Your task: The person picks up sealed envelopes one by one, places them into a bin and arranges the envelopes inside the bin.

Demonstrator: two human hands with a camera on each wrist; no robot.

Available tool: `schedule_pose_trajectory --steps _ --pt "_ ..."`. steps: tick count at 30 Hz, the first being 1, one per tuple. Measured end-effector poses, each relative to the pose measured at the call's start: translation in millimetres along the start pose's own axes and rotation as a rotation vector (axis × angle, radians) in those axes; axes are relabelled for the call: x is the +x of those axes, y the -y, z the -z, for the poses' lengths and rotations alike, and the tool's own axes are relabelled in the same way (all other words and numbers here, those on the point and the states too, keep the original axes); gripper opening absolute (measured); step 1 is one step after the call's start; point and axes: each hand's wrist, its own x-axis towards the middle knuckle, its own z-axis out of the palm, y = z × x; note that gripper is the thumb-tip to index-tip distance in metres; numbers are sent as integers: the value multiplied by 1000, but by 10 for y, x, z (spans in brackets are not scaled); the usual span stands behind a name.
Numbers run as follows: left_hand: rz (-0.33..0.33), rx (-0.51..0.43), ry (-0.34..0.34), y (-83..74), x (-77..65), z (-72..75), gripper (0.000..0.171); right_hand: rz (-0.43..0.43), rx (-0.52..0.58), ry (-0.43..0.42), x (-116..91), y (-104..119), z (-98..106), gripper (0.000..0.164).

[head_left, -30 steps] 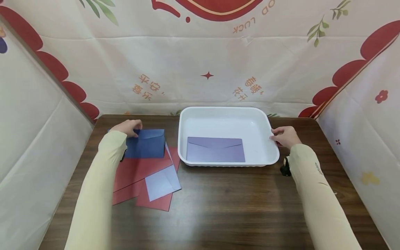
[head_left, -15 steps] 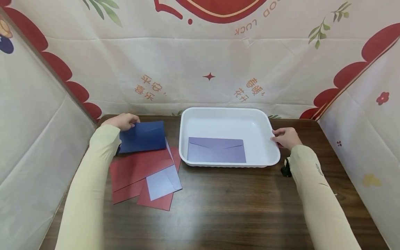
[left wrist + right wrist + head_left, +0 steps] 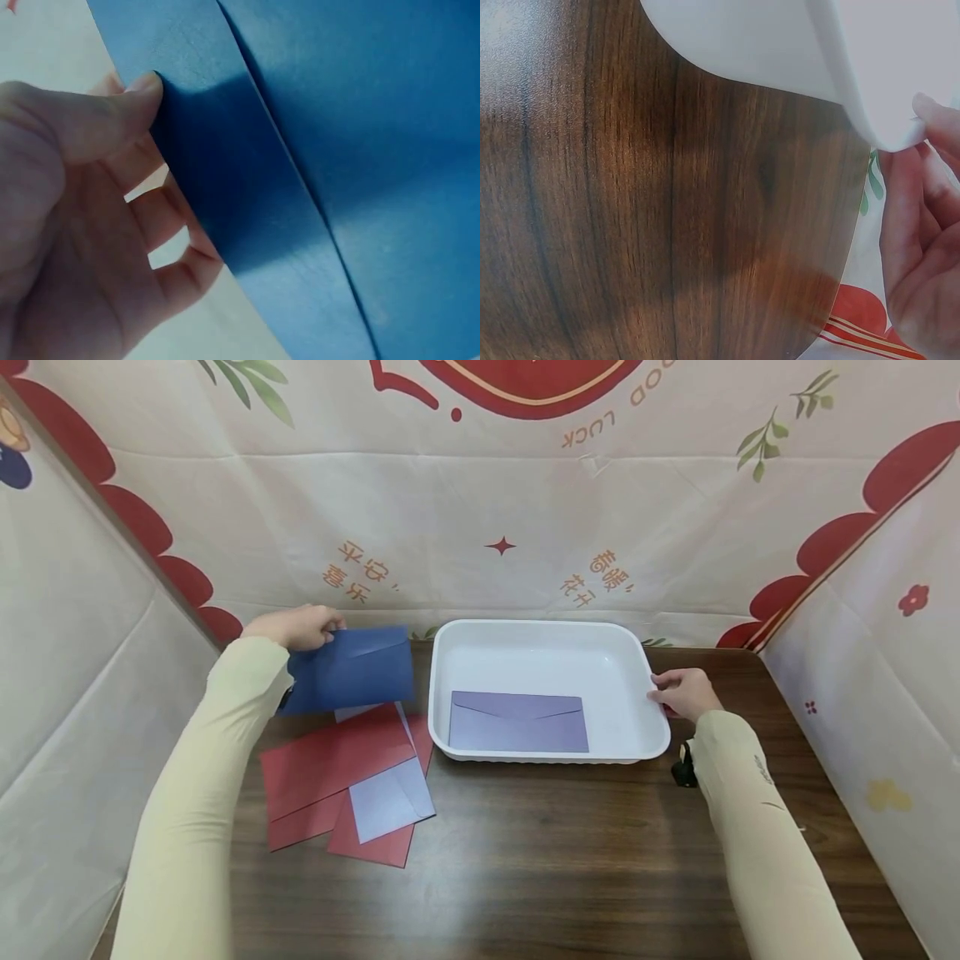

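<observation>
My left hand (image 3: pixel 298 627) pinches a dark blue envelope (image 3: pixel 360 668) by its upper edge. In the left wrist view, the thumb lies on the envelope's flap (image 3: pixel 217 150) and the other fingers are behind it. With the right hand (image 3: pixel 686 691) I grip the right rim of a white tray (image 3: pixel 536 628), thumb on top and fingers beneath, as the right wrist view shows. Inside the tray, along its near side, lies a purple envelope (image 3: pixel 517 727). Red envelopes (image 3: pixel 330 760) and a pale lilac envelope (image 3: pixel 392 800) overlap in a pile left of the tray.
Everything rests on a dark wood table (image 3: pixel 555 860). A printed cloth (image 3: pixel 465 502) hangs behind its far edge, and more cloth stands at the left and right sides. The pile's right side lies close to the tray's left wall.
My left hand has lifted the blue envelope off the pile and moved it toward the table's far edge, exposing more of the red envelopes and a lilac one beneath. The right hand stays at the tray rim.
</observation>
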Motion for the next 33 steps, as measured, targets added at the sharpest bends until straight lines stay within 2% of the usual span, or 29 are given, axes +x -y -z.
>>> schedule_pose_trajectory --steps 5,14,21,27,33 --pt "-19 44 14 -194 62 69 17 -5 -5 0 -12 8 -8 44" --pt "-50 81 53 -510 224 70 15 -17 -11 2 -26 12 -11 46" --pt "-118 91 86 -795 386 15 27 -18 -5 1 -13 2 -2 46" --pt "-136 98 120 -999 550 -58 24 -14 -8 4 -9 -1 -1 46" --pt "-155 101 115 -1131 683 -108 28 -4 -12 0 -13 2 -3 46"
